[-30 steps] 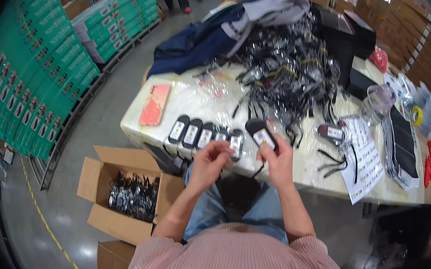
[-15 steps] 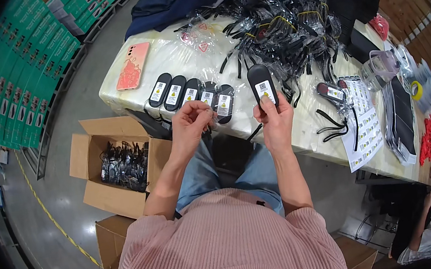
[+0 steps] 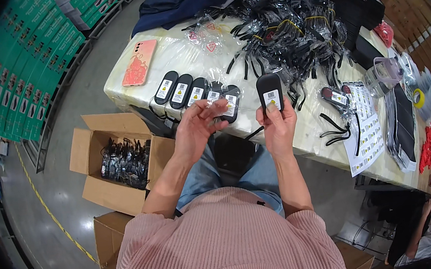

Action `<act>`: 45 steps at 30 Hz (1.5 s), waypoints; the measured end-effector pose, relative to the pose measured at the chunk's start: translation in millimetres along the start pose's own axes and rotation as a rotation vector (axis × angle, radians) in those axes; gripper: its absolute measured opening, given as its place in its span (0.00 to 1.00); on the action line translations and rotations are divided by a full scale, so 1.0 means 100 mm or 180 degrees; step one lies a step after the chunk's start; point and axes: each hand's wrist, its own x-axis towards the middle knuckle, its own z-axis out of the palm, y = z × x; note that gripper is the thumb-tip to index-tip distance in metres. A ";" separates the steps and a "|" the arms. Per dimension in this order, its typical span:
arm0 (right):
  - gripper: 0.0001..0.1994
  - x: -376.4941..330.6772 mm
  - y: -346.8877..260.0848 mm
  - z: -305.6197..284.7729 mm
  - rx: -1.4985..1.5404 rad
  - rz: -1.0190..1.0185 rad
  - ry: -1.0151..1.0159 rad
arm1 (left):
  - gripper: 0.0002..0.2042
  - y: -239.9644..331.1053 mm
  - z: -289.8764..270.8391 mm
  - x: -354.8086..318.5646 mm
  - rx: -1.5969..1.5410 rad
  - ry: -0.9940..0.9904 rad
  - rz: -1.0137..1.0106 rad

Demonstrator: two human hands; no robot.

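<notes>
My right hand (image 3: 280,127) grips a black, round-ended device (image 3: 269,82) upright between thumb and fingers, its white label with a square code and yellow triangle facing me. To its left, my left hand (image 3: 196,131) is held with fingers apart over the table's near edge, nothing visible in its grasp. Just beyond those fingers, several similar labelled black devices (image 3: 182,89) lie in a row on the wrapped table top (image 3: 163,50). Clear plastic film glints around the row's right end, partly behind my left fingers. Whether the fingers touch the film is hard to make out.
A heap of bagged black devices with straps (image 3: 294,30) covers the table's far side. At right lie a label sheet (image 3: 366,141), a bagged device (image 3: 334,97) and a clear jug (image 3: 382,75). A pink phone (image 3: 140,63) lies left; an open carton (image 3: 116,193) stands below.
My left fingers have gone from a pinch to spread apart, and the hand has shifted slightly right. The device in my right hand has moved slightly right and down within the view.
</notes>
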 end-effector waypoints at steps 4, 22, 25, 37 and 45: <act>0.13 0.00 0.02 -0.04 0.0062 -0.0119 -0.0303 | 0.24 -0.04 -0.10 -0.01 -0.0236 0.0086 -0.1033; 0.19 0.08 -0.11 -0.04 -0.0286 -0.0479 -0.0672 | 0.17 0.06 -0.14 -0.05 0.1372 -0.0560 -0.0223; 0.18 0.02 -0.18 0.01 -0.0141 -0.0213 -0.0541 | 0.14 0.04 -0.11 -0.06 0.2246 -0.0328 0.0564; 0.14 0.08 -0.17 0.12 -0.1052 -0.0034 -0.0637 | 0.06 0.01 -0.07 0.01 0.3142 0.0026 0.1096; 0.12 -0.11 0.07 0.19 -0.2570 -0.1351 -0.0876 | 0.07 0.08 -0.01 0.27 0.1578 0.0420 0.1287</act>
